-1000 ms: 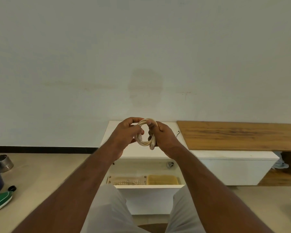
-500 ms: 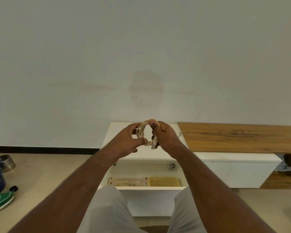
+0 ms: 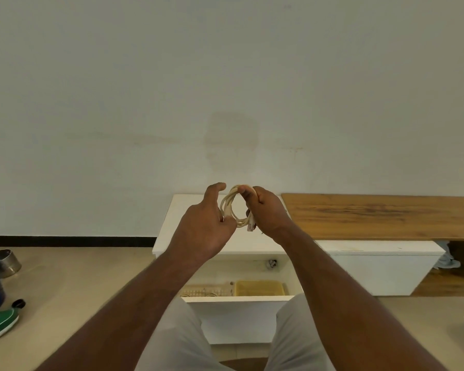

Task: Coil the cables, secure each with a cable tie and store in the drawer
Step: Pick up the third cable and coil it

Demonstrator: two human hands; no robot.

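Two bare hands hold a cream coiled cable (image 3: 232,207) up in front of a white cabinet (image 3: 169,223). The right hand (image 3: 268,211) is closed around the coil's right side, thumb and forefinger pinching its top; a connector end pokes out below the palm, too small to identify. The left hand (image 3: 202,231) touches the coil's left side low down, its fingertips hidden behind the palm, thumb lifted and spread clear, so its grip cannot be told. Below, the open drawer (image 3: 239,299) is partly blocked by the arms and knees: a yellow tray (image 3: 260,287) sits at the right, and pale, indistinct items lie left of it.
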